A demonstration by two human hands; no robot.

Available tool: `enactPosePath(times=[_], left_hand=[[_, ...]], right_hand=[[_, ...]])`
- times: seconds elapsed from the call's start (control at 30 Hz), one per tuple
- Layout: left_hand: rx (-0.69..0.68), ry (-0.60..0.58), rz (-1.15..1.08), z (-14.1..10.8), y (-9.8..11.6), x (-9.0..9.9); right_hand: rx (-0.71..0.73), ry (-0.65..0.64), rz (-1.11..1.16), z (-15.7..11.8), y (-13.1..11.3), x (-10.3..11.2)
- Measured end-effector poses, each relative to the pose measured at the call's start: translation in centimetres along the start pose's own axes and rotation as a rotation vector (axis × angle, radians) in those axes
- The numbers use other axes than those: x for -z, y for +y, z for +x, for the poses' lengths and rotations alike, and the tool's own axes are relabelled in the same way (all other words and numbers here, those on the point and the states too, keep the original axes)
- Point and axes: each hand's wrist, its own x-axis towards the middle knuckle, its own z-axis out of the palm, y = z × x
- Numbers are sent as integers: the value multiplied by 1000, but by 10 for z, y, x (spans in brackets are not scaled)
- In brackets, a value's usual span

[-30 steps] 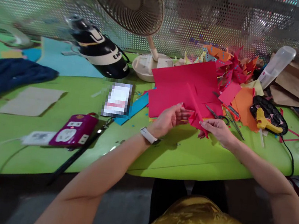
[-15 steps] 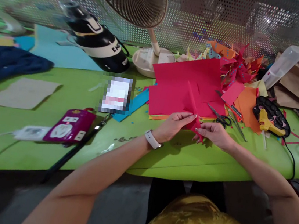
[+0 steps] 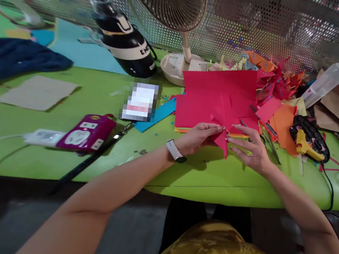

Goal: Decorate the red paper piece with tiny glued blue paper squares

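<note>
A folded piece of red paper (image 3: pixel 221 141) with pointed ends is pinched between the thumb and fingers of my left hand (image 3: pixel 201 137), which wears a white-banded watch (image 3: pixel 175 149) at the wrist. My right hand (image 3: pixel 251 149) is beside its right edge, fingers spread apart; whether a fingertip touches the paper I cannot tell. Behind both hands lie large red sheets (image 3: pixel 219 83) over orange and yellow ones. Partly behind my right hand are scissors and a slim metal tool (image 3: pixel 275 149).
Folded colored paper shapes (image 3: pixel 277 77) are heaped at the back. A yellow glue gun (image 3: pixel 307 144) rests on a black tray at right. To the left are a phone (image 3: pixel 140 101), a purple power adapter (image 3: pixel 88 132) and a black bottle (image 3: pixel 130 46). A fan (image 3: pixel 185 62) stands behind.
My right hand has let go of the folded red paper and spread its fingers. The left hand keeps its pinch. The view has shifted slightly left.
</note>
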Motion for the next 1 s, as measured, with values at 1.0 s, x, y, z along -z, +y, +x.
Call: enactPosePath(times=[1.0], left_hand=[[37,-80,-18,-6,-8,-8]], right_hand=[[140,52,106,-1,15,-12]])
